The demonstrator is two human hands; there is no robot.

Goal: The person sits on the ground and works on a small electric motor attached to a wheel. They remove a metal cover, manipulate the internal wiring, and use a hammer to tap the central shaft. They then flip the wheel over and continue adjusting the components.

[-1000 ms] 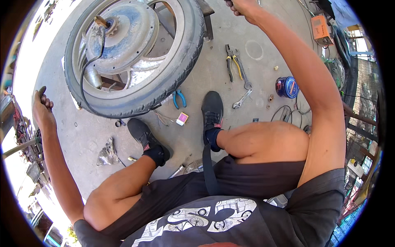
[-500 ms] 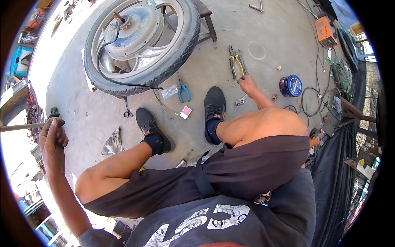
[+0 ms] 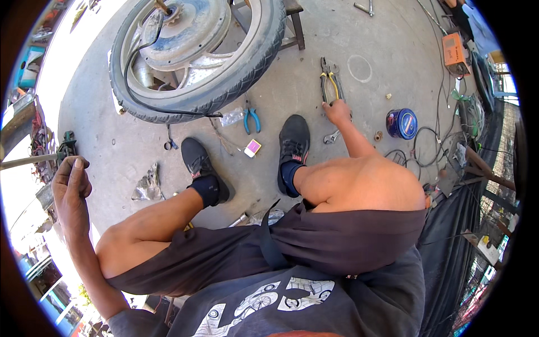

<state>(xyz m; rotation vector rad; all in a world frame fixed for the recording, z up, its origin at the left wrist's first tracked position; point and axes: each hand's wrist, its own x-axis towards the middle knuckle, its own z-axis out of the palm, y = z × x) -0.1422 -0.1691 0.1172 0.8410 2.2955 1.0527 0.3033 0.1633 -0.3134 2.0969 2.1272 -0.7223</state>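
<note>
Head view: right hand (image 3: 338,113) sits half-curled between the pliers (image 3: 323,84) and spanner (image 3: 331,137) (grip hidden, can't tell). Left hand (image 3: 72,182) is raised, fingers curled; can't tell contents.

Black shoes (image 3: 295,136), dark shorts (image 3: 342,236) and a dark shirt (image 3: 368,300) (printed white) are worn.

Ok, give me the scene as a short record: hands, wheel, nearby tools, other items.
Left hand: raised, fingers curled; grip unclear
Right hand: at the handles of yellow-and-black metal pliers; grip unclear
Wheel: grey metal wheel with black rubber tyre
Nearby tools: blue-handled pliers, silver metal wrench
Other items: round dark-blue tin, orange box-shaped unit
</note>
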